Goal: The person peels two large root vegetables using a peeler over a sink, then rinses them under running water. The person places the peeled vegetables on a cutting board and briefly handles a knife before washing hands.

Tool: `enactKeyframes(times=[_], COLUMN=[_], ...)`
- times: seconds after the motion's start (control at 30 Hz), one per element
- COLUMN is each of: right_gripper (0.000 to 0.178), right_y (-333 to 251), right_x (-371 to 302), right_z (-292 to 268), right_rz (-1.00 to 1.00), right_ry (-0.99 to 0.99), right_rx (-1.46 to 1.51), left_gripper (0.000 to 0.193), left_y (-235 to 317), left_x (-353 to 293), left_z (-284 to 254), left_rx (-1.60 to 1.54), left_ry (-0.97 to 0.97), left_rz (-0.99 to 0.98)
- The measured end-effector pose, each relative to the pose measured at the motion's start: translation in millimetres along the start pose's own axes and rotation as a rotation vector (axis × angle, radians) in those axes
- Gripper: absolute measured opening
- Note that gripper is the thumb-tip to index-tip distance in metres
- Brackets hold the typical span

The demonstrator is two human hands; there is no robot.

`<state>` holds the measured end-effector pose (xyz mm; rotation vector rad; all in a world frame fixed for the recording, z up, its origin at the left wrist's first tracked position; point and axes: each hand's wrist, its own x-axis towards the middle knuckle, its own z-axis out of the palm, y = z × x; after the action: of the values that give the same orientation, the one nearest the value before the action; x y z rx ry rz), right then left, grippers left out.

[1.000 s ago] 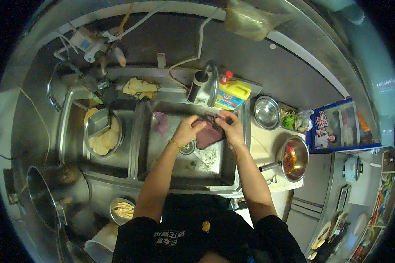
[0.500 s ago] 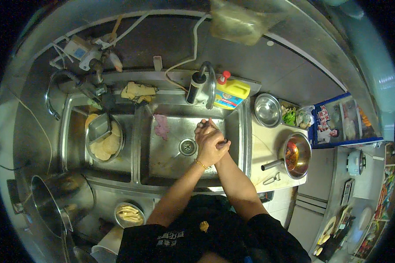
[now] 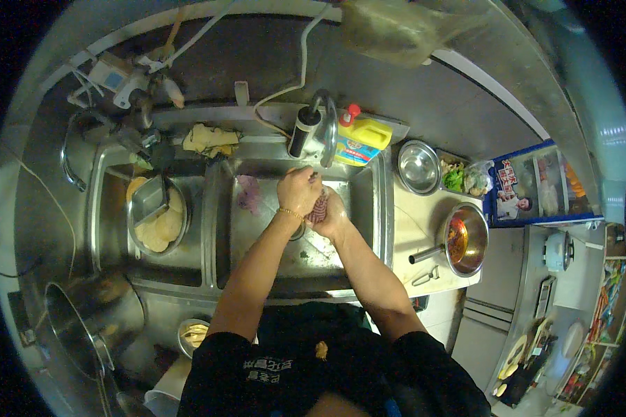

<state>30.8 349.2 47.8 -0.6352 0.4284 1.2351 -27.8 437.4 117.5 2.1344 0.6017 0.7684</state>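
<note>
Over the right-hand sink basin, my hands are closed together around a small, crumpled, red-and-white striped cloth. My left hand, with a yellow beaded bracelet at its wrist, folds over the top of it. From the right, my right hand grips the cloth's lower side. The fingers hide most of it. Just beyond my hands, the curved faucet arches over the basin. A pink cloth lies flat near the basin's left wall. My left forearm partly covers the drain.
The left basin holds a steel bowl with pale round pieces and a metal box. A yellow detergent jug stands behind the right basin. On the right counter are a pan of red liquid, a peeler and a steel bowl.
My clasped hands have shifted left and turned, with the left hand now further left. The striped cloth shows more plainly between them. The whole view has moved slightly.
</note>
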Motion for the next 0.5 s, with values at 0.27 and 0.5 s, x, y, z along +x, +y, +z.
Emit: enactKeyframes(times=[0.27,0.5], right_gripper=[0.031,0.022], right_y=[8,-9], right_x=[-11,-25], right_z=[14,24], right_rz=[-0.259,-0.081], right_ry=[-0.189,-0.300], right_rx=[0.002,0.093], left_gripper=[0.032,0.026], left_y=[51,26], left_x=[10,-15], left_z=[-17,-5], left_rx=[0.064,0.166], left_ry=[-0.327,-0.272], left_rz=[-0.021,0.195])
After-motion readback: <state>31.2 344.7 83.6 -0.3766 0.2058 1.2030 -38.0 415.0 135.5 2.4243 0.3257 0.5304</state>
